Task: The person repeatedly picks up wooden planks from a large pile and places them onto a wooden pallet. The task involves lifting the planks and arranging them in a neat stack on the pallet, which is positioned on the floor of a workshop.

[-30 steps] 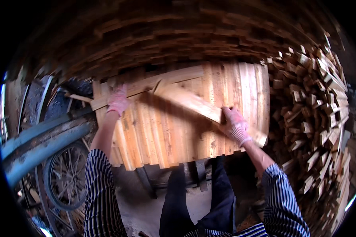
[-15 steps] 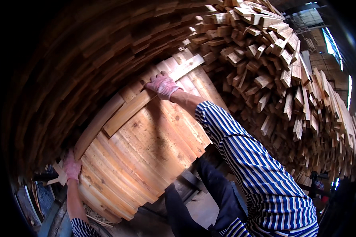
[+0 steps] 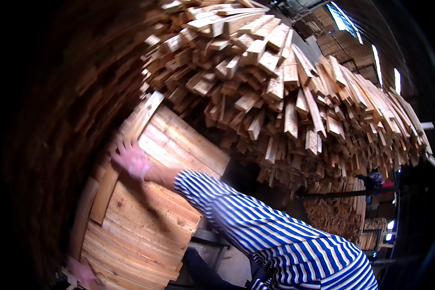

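A row of pale wooden boards (image 3: 145, 212) lies side by side in front of me. A wooden strip (image 3: 104, 195) crosses them near their far left ends, and a second strip (image 3: 82, 224) runs along the edge beside it. My right hand (image 3: 133, 160), in a pinkish knit glove, rests on the crossing strip with its fingers spread. At the lower left, my left hand (image 3: 83, 274), gloved alike, is beside the near left corner of the boards. Motion smears its fingers, so its grip does not show.
A tall stack of wooden sticks (image 3: 246, 101) juts out with uneven ends ahead and to the right. Another dark wall of stacked wood (image 3: 58, 130) rises close on the left. Beneath the boards' right side stands a dark metal frame (image 3: 210, 241). A person (image 3: 374, 180) shows far right.
My view has swung to the right, so the boards and both hands sit farther left and lower. The right hand's fingers are now spread wider on the strip.
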`<action>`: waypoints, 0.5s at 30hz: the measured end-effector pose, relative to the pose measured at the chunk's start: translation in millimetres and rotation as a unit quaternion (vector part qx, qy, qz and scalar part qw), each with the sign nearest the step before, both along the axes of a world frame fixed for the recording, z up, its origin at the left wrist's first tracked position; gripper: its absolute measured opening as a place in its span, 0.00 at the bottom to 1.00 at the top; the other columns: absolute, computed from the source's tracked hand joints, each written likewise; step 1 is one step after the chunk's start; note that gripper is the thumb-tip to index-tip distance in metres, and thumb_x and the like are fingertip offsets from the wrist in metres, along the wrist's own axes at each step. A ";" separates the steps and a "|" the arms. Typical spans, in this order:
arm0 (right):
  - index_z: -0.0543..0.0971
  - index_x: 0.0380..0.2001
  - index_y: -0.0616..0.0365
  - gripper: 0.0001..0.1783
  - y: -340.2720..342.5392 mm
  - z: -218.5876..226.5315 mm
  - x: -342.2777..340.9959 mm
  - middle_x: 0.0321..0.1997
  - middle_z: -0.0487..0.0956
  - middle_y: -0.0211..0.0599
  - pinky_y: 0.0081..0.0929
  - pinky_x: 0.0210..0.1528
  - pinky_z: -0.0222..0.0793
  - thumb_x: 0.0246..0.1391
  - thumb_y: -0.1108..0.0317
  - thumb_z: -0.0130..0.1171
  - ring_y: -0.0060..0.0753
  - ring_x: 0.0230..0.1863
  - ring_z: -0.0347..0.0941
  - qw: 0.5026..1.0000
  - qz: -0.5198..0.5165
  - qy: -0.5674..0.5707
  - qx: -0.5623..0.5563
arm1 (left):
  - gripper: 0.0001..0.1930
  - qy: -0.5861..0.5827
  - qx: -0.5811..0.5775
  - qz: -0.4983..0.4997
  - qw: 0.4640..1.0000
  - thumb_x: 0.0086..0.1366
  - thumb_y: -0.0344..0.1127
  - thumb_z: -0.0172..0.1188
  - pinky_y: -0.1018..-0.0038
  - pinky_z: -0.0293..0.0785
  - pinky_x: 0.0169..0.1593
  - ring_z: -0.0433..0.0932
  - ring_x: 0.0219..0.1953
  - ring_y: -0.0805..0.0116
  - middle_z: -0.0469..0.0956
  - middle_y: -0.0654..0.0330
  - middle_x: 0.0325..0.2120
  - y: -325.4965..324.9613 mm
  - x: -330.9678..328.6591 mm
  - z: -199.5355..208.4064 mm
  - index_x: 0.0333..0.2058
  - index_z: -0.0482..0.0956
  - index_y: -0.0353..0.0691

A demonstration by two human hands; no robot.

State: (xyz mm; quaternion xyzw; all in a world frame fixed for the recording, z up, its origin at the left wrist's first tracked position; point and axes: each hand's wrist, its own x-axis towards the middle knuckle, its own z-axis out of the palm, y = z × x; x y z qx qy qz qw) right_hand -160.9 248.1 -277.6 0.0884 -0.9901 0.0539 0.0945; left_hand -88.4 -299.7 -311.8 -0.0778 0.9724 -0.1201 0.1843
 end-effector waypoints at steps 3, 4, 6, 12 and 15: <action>0.69 0.62 0.56 0.36 12.8 67.0 84.0 0.70 0.60 0.69 0.53 0.67 0.64 0.45 0.76 0.60 0.67 0.68 0.63 0.985 0.026 -0.081 -0.149 | 0.49 -0.017 0.101 0.092 0.990 0.61 0.45 0.68 0.59 0.51 0.76 0.53 0.74 0.47 0.54 0.41 0.72 52.4 53.0 39.1 0.73 0.49 0.34; 0.68 0.64 0.53 0.39 22.3 97.2 107.5 0.72 0.57 0.70 0.52 0.72 0.60 0.45 0.78 0.61 0.68 0.71 0.60 0.962 -0.003 -0.205 -0.182 | 0.49 -0.009 0.189 0.084 0.978 0.61 0.43 0.68 0.60 0.48 0.77 0.52 0.75 0.48 0.54 0.41 0.72 65.2 82.5 43.2 0.74 0.49 0.34; 0.64 0.69 0.47 0.44 71.2 163.7 158.1 0.74 0.58 0.65 0.47 0.73 0.60 0.47 0.74 0.68 0.64 0.73 0.59 0.961 -0.041 -0.222 -0.160 | 0.45 -0.027 0.366 -0.018 0.930 0.62 0.41 0.68 0.62 0.57 0.72 0.61 0.70 0.51 0.60 0.39 0.68 80.9 140.9 37.0 0.72 0.53 0.33; 0.66 0.70 0.53 0.42 255.3 376.8 218.9 0.71 0.63 0.64 0.46 0.71 0.63 0.52 0.62 0.67 0.61 0.72 0.61 0.963 -0.270 0.018 -0.012 | 0.41 -0.266 0.306 -0.132 0.904 0.62 0.54 0.66 0.62 0.67 0.63 0.72 0.59 0.55 0.73 0.46 0.57 236.7 217.3 142.1 0.66 0.66 0.34; 0.65 0.68 0.53 0.40 357.5 413.1 213.1 0.69 0.63 0.61 0.49 0.69 0.63 0.51 0.64 0.66 0.63 0.70 0.61 0.902 -0.409 0.137 -0.028 | 0.40 -0.313 0.319 -0.107 0.888 0.62 0.61 0.65 0.62 0.71 0.58 0.77 0.54 0.57 0.80 0.49 0.52 307.7 219.0 183.8 0.63 0.72 0.35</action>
